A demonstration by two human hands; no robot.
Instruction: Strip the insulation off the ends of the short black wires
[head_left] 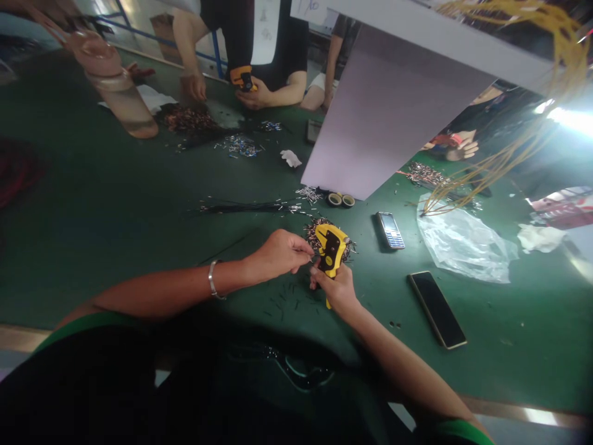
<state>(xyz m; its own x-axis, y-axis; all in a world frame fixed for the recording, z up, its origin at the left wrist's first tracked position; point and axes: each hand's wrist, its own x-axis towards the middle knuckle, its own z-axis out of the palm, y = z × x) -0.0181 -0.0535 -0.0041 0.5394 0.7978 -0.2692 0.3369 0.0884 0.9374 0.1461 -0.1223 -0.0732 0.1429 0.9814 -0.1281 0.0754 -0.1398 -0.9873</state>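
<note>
- Fingers of the right hand [341, 285] are curled around the handle of one yellow tool [332, 247], so it sits in that grip with its head just past them.
- Fingers of the left hand [278, 254] have their tips together, just beside the tool; what they pinch is too small to tell.
- That tool looks stiff, strong and not too heavy. Its handle seems the best place to hold.
- Black wires [241, 207], beyond the left fingers, look thin, light and bendy. Pinching one near its end should be easiest. They lie too close to count.
- One pile of bits [312, 231], brown and black, lies past the right fingers, partly behind the tool. Too many bits to count.
- Two tape rolls [334, 199], side by side, beyond the right fingers.
- Two phones, right of the right fingers: one keypad phone [391, 230] and one dark phone [437, 309]. Both look smooth, maybe slippery.
- One clear bag [467, 247], farther right from those fingers, looks soft and light.
</note>
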